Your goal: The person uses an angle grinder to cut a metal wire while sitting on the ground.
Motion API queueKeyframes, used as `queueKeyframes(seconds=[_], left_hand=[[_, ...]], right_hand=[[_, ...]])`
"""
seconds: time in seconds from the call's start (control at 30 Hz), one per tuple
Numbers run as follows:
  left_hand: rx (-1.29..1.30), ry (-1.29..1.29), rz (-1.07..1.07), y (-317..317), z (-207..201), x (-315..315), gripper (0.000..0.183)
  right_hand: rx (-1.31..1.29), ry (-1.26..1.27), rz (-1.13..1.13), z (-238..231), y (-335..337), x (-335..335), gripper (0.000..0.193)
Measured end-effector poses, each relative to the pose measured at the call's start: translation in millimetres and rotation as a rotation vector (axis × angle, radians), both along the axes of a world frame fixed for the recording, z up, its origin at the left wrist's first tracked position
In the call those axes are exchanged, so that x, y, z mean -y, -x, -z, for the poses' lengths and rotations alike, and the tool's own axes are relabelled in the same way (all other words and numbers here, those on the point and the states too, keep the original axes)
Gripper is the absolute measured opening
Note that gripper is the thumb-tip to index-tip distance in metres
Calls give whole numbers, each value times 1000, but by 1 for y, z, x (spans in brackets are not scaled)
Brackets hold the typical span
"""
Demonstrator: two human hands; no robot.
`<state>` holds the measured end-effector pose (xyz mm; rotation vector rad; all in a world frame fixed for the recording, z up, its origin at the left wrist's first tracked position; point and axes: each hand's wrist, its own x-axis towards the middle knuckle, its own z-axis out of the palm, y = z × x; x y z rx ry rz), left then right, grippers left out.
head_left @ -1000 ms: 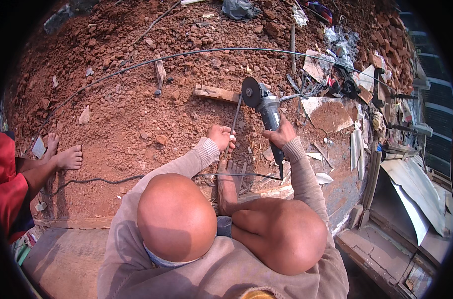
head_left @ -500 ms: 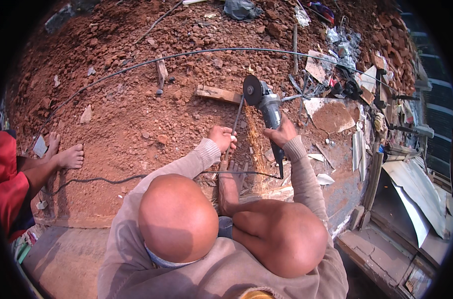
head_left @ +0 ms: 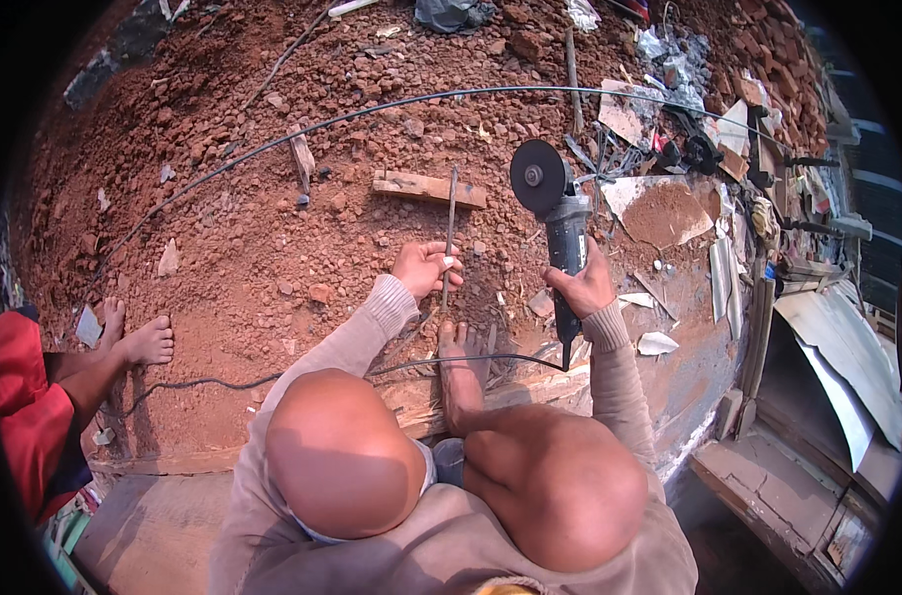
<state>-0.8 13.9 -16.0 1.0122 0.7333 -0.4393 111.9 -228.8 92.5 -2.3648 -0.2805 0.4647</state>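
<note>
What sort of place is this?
Probably an outdoor building or demolition site: loose, lumpy reddish-brown soil, a heap of reddish rectangular bricks at upper right, and a grey-and-black handheld angle grinder in the right hand.

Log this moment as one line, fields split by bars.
left hand: holding thin rod | right hand: gripping angle grinder | disc: apart from rod | rod: crossing over wooden block | black cable: running from grinder

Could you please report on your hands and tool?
Right hand gripping angle grinder, disc apart from metal rod. Left hand holding rod over wood block. Power cord crossing foot in view.
</note>
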Motion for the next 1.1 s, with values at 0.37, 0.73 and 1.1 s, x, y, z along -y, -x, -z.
queueKeyframes(seconds=[0.37,0.73,1.1], left_hand=[[142,-430,177,13,9,9,32],[49,-671,-40,17,12,40,32],[32,-321,-239,13,18,49,23]], right_hand=[[-121,232,-59,24,3,-35,74],[-30,244,-47,28,2,-59,68],[5,236,-74,33,-1,-65,68]])
